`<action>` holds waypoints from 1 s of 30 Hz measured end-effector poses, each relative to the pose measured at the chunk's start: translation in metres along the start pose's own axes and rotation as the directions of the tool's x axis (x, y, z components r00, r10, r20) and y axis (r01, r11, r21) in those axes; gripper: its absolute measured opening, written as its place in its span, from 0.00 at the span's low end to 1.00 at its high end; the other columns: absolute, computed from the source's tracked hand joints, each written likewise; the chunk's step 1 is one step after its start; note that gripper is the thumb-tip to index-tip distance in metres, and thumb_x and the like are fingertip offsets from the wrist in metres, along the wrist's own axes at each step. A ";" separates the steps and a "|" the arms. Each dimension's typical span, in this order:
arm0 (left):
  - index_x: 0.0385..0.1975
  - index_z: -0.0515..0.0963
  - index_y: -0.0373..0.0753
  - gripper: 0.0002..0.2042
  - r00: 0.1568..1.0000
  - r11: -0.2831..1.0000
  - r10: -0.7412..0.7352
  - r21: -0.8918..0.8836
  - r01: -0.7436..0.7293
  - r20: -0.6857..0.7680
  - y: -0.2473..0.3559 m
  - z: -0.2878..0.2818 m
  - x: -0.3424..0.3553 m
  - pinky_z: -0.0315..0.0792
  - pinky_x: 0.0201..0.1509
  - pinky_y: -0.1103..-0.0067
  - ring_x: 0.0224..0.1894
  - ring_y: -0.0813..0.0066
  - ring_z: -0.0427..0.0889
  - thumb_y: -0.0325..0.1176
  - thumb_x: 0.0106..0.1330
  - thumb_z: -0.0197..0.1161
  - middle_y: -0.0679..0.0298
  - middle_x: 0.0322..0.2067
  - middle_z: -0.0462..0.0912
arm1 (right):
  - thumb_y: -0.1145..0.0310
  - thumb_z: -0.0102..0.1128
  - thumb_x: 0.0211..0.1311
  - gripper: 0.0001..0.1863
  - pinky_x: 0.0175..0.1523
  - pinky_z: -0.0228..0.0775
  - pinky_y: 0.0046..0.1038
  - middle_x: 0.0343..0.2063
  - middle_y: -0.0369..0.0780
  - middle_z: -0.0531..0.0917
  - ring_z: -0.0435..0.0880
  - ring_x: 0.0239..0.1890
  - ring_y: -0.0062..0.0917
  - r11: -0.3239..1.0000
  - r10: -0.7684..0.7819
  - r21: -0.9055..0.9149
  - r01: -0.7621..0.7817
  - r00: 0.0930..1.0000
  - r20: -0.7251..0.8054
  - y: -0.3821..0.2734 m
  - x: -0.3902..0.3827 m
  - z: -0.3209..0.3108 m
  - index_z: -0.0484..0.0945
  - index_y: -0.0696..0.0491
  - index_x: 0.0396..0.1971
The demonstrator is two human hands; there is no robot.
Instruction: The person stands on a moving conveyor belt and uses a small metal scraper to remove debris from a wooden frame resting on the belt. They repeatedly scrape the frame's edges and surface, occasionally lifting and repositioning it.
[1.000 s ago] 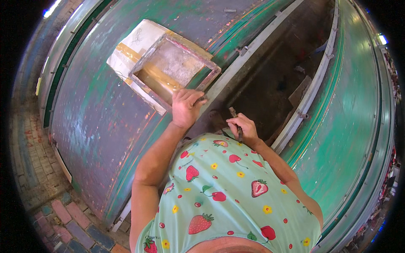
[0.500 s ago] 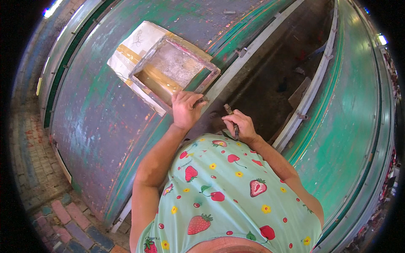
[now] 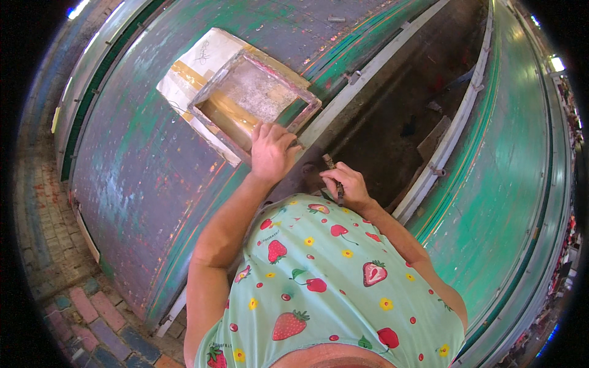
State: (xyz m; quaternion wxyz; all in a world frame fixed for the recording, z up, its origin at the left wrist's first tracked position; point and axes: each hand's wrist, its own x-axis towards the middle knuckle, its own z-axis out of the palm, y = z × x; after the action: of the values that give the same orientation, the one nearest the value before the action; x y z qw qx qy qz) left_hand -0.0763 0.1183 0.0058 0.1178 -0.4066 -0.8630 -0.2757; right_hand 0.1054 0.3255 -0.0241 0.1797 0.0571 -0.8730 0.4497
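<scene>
My right hand (image 3: 348,184) is closed round a thin, dark, stick-like tool (image 3: 329,161) with a mottled brown upper end. The tool stands nearly upright just in front of my shirt, over the dark gap between two tables. To its left, my left hand (image 3: 272,152) is raised by the near corner of a wooden frame (image 3: 211,129). Its fingers are curled together, and a small dark bit shows at their tips, too little to name. The frame, paint-stained and shallow, lies on white cardboard (image 3: 197,59) with brown tape across it. My two hands are apart.
The left table (image 3: 141,153) has a worn purple-grey and green top, edged by a pale metal rail (image 3: 368,67) with small stops. Right of the gap runs a second green table (image 3: 491,214) with its own rail (image 3: 461,122). Brick paving (image 3: 92,306) shows at lower left.
My left hand has turned a little, so less of the dark bit at its fingertips shows. The right hand and its stick-like tool have shifted slightly left.
</scene>
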 end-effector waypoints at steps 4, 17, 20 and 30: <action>0.44 0.92 0.43 0.17 0.998 0.999 -0.028 0.043 0.025 0.059 0.003 0.000 0.004 0.64 0.80 0.49 0.68 0.50 0.77 0.40 0.57 0.84 0.57 0.55 0.85 | 0.79 0.74 0.66 0.16 0.37 0.81 0.39 0.33 0.43 0.83 0.87 0.31 0.39 0.998 0.037 -0.045 -0.035 0.998 0.041 -0.003 0.001 -0.001 0.89 0.52 0.52; 0.56 0.86 0.44 0.26 0.960 0.988 0.043 0.129 -0.081 0.278 -0.015 0.017 0.006 0.58 0.86 0.41 0.82 0.40 0.65 0.31 0.54 0.79 0.50 0.71 0.77 | 0.71 0.72 0.62 0.20 0.42 0.80 0.44 0.32 0.41 0.89 0.89 0.38 0.40 0.909 0.013 -0.416 0.023 0.996 0.084 0.007 0.021 0.021 0.85 0.50 0.56; 0.55 0.86 0.43 0.23 0.948 0.990 0.011 0.132 -0.056 0.319 -0.016 0.020 0.004 0.58 0.86 0.42 0.81 0.40 0.67 0.30 0.55 0.77 0.50 0.70 0.77 | 0.69 0.70 0.62 0.18 0.43 0.77 0.42 0.32 0.38 0.89 0.89 0.39 0.36 0.884 -0.018 -0.463 0.063 0.995 0.100 0.010 0.029 0.028 0.86 0.49 0.53; 0.45 0.84 0.40 0.15 0.989 0.993 0.082 0.078 -0.092 0.120 -0.011 0.021 -0.003 0.64 0.79 0.43 0.74 0.39 0.74 0.30 0.57 0.66 0.48 0.61 0.82 | 0.63 0.61 0.69 0.16 0.41 0.72 0.37 0.31 0.34 0.82 0.83 0.37 0.30 0.737 -0.230 -0.622 0.263 0.964 0.136 0.018 0.030 0.027 0.87 0.50 0.51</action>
State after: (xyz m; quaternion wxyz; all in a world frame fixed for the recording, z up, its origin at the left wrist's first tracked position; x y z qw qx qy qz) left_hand -0.0822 0.1225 -0.0166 0.0963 -0.4539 -0.8606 -0.2098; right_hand 0.0655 0.3159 -0.0414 0.2245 0.1192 -0.9621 0.0990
